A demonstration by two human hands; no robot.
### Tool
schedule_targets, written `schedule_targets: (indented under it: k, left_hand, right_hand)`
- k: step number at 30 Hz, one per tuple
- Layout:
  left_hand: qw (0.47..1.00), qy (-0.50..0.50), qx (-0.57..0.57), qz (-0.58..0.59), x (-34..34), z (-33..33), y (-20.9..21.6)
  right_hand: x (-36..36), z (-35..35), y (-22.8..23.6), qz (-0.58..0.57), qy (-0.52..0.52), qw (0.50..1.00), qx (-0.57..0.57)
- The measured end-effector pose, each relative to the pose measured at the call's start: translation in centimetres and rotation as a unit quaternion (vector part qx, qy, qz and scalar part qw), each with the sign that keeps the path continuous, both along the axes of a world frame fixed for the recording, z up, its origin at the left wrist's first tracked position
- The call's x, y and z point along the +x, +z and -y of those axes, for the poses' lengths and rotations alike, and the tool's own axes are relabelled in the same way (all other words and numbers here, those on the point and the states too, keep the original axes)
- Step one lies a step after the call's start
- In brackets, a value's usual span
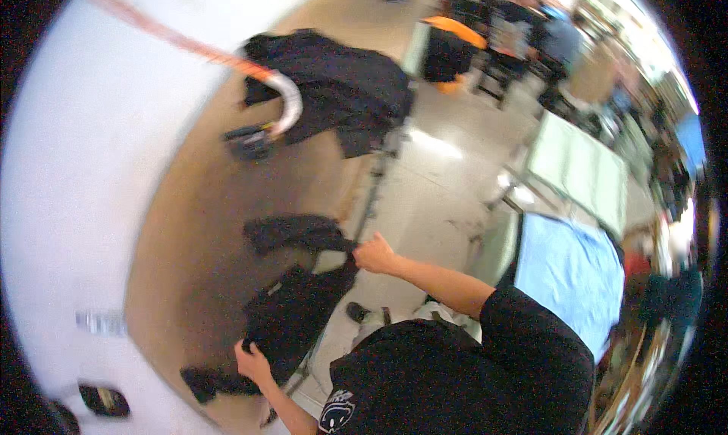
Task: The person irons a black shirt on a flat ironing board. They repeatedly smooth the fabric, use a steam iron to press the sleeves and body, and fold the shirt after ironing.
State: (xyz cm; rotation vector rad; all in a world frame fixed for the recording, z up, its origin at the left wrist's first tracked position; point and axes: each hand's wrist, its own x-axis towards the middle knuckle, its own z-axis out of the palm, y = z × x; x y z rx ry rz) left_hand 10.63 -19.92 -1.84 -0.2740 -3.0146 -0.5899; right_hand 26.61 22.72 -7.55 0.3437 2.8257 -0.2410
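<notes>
A black garment (292,317) with sleeves spread to both sides lies partly on the brown-covered table (197,230), over its near edge. My left hand (255,364) is closed on one side of it, thumb and fingers pinched on the fabric, close to the sleeve at the bottom. Farther up, my right hand (374,254) is closed in a fist on the garment's other side, beside the sleeve (296,234) that stretches across the table. The cloth between my hands hangs fairly flat. Motion blurs the fine details.
Another dark garment (334,86) lies heaped farther along the table. Beside it rests a dark iron-like tool (250,141) with a curved white and orange hose (288,105). Behind me, blue cloth (569,264) covers a stand near a pale green padded surface (580,158). People sit farther off.
</notes>
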Motion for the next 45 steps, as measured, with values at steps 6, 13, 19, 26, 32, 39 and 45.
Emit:
schedule_targets:
  k: [6,13,19,26,32,39,45]
  left_hand:
    - [0.952,-0.292,0.076,-0.059,3.5,-19.9,5.0]
    - [0.77,-0.62,0.136,-0.07,17.4,-50.4,12.9]
    - [0.537,-0.802,0.224,-0.136,44.4,-70.5,16.0]
    - [0.239,-0.932,0.237,0.137,72.6,-70.1,15.7]
    - [0.241,-0.927,0.133,0.256,54.8,-60.3,1.6]
    - [0.767,-0.631,-0.07,0.093,2.4,-52.8,-5.3]
    - [0.928,-0.318,0.194,0.011,-19.8,-42.7,1.6]
  right_hand:
    - [30.9,2.6,-1.1,-0.207,-0.205,0.923,-0.25]
    - [44.2,10.6,7.1,-0.462,-0.393,0.736,-0.301]
    - [58.4,14.9,11.6,-0.444,-0.799,0.377,-0.153]
    - [80.6,8.8,11.6,-0.27,-0.846,0.249,0.387]
    - [65.9,3.1,-1.7,-0.08,-0.784,0.494,0.367]
    - [41.0,0.6,-16.1,0.043,-0.847,0.503,-0.166]
    - [16.3,-13.8,-14.4,-0.164,-0.557,0.796,-0.172]
